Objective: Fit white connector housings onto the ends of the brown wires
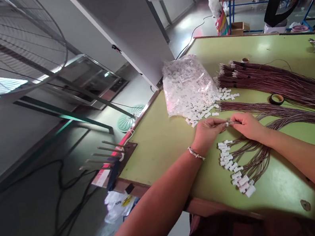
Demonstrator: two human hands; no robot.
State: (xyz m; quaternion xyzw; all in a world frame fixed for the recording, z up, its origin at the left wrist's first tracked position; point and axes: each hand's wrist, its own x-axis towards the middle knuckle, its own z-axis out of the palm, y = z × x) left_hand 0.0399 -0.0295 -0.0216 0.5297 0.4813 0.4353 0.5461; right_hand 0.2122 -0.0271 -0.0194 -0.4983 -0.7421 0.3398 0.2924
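Over the green table, my left hand (208, 133) pinches a small white connector housing (227, 124) between thumb and fingers. My right hand (246, 124) meets it from the right, its fingers closed on the ends of thin brown wires (234, 121) that point at the connector. Whether the wire tips are inside the housing is too small to tell. Below my hands lies a fan of brown wires with white connectors (234, 167) on their ends. Loose white connectors (202, 113) spill from a clear plastic bag (186, 83) just beyond my left hand.
Bundles of brown wires (281, 83) stretch across the right of the table (151, 135). A roll of black tape (276, 99) lies among them. A metal pronged rack (112, 155) is fixed at the left edge. A large fan (8, 42) stands at the upper left.
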